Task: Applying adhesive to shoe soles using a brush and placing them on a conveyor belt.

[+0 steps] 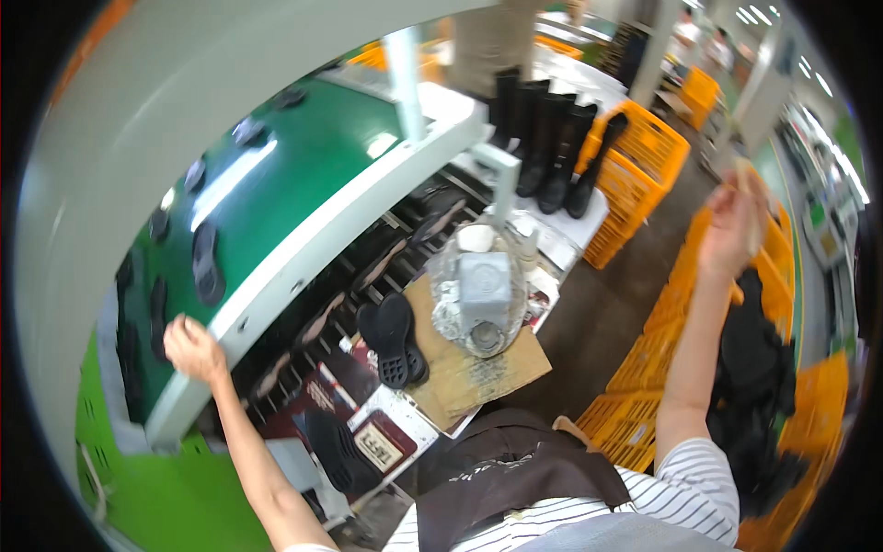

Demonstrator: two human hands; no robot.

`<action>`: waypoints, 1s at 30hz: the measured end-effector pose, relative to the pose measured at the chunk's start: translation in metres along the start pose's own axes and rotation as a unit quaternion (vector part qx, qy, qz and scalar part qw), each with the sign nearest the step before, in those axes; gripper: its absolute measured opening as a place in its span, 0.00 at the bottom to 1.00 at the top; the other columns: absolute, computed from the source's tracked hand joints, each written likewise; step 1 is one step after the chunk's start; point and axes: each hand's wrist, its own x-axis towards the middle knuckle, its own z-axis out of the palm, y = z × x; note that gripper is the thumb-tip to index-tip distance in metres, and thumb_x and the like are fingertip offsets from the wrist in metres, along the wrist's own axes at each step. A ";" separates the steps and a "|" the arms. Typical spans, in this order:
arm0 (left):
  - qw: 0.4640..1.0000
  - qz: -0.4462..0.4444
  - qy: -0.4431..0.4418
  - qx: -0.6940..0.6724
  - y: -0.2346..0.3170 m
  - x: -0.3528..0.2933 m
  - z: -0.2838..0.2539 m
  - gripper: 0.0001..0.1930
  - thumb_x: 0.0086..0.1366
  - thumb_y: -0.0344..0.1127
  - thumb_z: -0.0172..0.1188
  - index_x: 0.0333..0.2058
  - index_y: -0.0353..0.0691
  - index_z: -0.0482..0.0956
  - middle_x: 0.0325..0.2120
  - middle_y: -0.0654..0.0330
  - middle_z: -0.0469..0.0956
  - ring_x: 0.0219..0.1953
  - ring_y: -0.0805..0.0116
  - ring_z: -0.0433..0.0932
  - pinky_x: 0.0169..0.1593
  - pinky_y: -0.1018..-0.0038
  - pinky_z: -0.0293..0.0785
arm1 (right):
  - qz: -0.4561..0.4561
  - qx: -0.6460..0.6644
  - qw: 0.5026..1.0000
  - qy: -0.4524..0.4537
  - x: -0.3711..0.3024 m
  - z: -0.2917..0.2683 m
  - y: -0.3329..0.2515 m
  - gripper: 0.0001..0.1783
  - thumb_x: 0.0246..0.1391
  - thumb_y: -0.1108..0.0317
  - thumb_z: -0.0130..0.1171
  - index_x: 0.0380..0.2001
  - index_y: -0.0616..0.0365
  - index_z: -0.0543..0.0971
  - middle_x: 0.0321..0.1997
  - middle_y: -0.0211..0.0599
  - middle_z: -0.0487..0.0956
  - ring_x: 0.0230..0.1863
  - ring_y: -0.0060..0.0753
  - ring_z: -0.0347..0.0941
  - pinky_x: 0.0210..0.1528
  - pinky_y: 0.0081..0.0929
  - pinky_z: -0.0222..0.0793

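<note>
My left hand (195, 350) is over the pale rail (303, 244) at the belt's edge, with its fingers curled in. Right beside it a dark shoe sole (158, 308) lies on the green conveyor belt (276, 175). What those fingers hold, if anything, is hidden. Raised at the far right, my right hand (729, 230) is closed around something thin and tan, too blurred to name, above the orange crates (676, 294). Between my arms, black soles (391, 336) overlap on a sheet of brown cardboard (492, 373).
A grey block-shaped container (485, 285) stands in plastic wrapping on the cardboard. Black boots (556, 156) stand behind it, beside an orange crate (635, 175). Another black sole (336, 451) lies nearer me. Dark material (750, 396) fills crates at right. Several soles sit on the belt.
</note>
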 end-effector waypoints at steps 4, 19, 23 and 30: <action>0.999 0.011 -0.008 -0.035 0.013 0.007 -0.005 0.08 0.59 0.35 0.54 0.35 0.39 0.77 0.37 0.53 0.75 0.42 0.53 0.72 0.46 0.61 0.67 | 0.002 -0.027 1.000 -0.014 0.050 -0.029 0.007 0.18 0.60 0.66 0.51 0.50 0.64 0.69 0.46 0.48 0.76 0.32 0.24 0.69 0.34 0.20 0.65; 0.999 -0.009 -0.008 -0.037 0.011 0.008 -0.006 0.08 0.56 0.33 0.54 0.34 0.40 0.77 0.35 0.56 0.75 0.39 0.54 0.72 0.42 0.63 0.69 | 0.220 0.083 0.954 -0.188 -0.111 0.077 0.050 0.15 0.60 0.63 0.50 0.46 0.59 0.69 0.39 0.40 0.75 0.31 0.24 0.68 0.35 0.20 0.66; 0.999 -0.021 -0.020 -0.039 0.012 0.005 -0.007 0.08 0.56 0.34 0.54 0.33 0.40 0.77 0.35 0.56 0.75 0.39 0.54 0.72 0.42 0.63 0.69 | 0.225 0.072 0.948 -0.215 -0.135 0.091 0.037 0.14 0.59 0.60 0.52 0.41 0.60 0.70 0.36 0.42 0.75 0.29 0.24 0.67 0.33 0.19 0.65; 0.999 -0.019 -0.011 -0.037 0.011 0.007 -0.007 0.07 0.56 0.33 0.54 0.32 0.41 0.77 0.35 0.57 0.75 0.39 0.54 0.73 0.41 0.63 0.69 | 0.213 0.015 0.943 -0.254 -0.139 0.080 0.021 0.15 0.60 0.59 0.52 0.40 0.60 0.70 0.35 0.41 0.76 0.29 0.21 0.67 0.33 0.17 0.64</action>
